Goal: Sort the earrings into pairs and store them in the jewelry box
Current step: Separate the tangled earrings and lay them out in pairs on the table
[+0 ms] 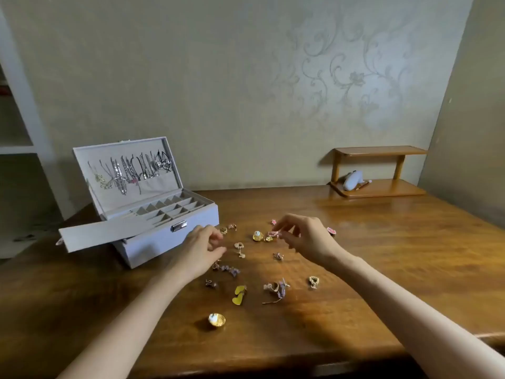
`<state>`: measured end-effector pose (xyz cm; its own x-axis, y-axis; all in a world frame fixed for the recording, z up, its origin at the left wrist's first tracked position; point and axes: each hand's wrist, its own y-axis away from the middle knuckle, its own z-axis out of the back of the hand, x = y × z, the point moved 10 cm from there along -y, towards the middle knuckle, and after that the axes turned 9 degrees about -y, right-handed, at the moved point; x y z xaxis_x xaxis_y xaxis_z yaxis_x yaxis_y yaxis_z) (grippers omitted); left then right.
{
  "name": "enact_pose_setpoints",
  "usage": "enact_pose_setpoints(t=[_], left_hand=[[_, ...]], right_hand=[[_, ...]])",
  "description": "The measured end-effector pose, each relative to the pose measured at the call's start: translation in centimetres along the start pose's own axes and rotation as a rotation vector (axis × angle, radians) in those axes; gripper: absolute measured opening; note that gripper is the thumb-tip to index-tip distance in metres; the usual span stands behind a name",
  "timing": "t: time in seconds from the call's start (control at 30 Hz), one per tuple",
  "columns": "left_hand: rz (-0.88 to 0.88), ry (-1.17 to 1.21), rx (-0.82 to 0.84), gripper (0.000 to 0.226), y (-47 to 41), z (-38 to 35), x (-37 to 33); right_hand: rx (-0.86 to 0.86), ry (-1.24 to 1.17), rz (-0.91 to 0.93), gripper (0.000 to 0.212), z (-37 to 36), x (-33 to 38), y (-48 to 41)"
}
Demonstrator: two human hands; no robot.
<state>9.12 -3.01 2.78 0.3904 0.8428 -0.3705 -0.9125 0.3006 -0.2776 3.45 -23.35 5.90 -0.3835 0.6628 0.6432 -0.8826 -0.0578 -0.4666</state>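
Wooden bench [355, 242]: right grip [297, 236] pinches a pink earring [273, 234]; left grip [203, 248], fingers loosely curled, holds nothing beside it.

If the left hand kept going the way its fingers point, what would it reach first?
Probably the small gold earring just beyond the left hand, whose fingertips point up and right across the table. Another earring lies just past it. Depth is unclear, so the hand might pass above them.

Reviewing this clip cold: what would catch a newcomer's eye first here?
Probably the loose earrings scattered across the middle of the wooden table, with both hands over them, the right hand pinching a small pink piece. Next, the open grey jewelry box at the left, necklaces hanging inside its raised lid.
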Motion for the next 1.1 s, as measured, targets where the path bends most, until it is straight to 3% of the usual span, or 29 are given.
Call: enact_pose_setpoints(t=[0.13,0.37,0.5,0.6,0.73,1.1], left_hand=[[0.144,-0.157,0.054,0.038,1.5,-0.6,3.6],[0.262,-0.228,0.14,0.065,1.8,-2.4,5.6],[0.295,-0.26,0.188,0.085,1.7,-4.4,6.1],[0.276,-0.32,0.153,0.092,1.0,-4.8,6.1],[0.198,-0.328,0.168,0.095,-0.6,-5.6,5.2],[-0.037,-0.115,0.233,0.078,-4.6,-8.8,0.0]], right_hand=[[-0.019,0.014,-0.064,0.01,0.2,-1.2,1.1],[-0.089,0.08,-0.07,0.016,1.2,-2.6,1.2],[-0.116,0.272,-0.287,0.038,3.1,-6.7,1.5],[-0.112,0.27,-0.48,0.053,4.0,-10.5,2.2],[-0.087,0.245,-0.601,0.06,3.9,-14.0,2.0],[0.073,0.187,-0.471,0.064,-2.3,-13.9,-1.8]])
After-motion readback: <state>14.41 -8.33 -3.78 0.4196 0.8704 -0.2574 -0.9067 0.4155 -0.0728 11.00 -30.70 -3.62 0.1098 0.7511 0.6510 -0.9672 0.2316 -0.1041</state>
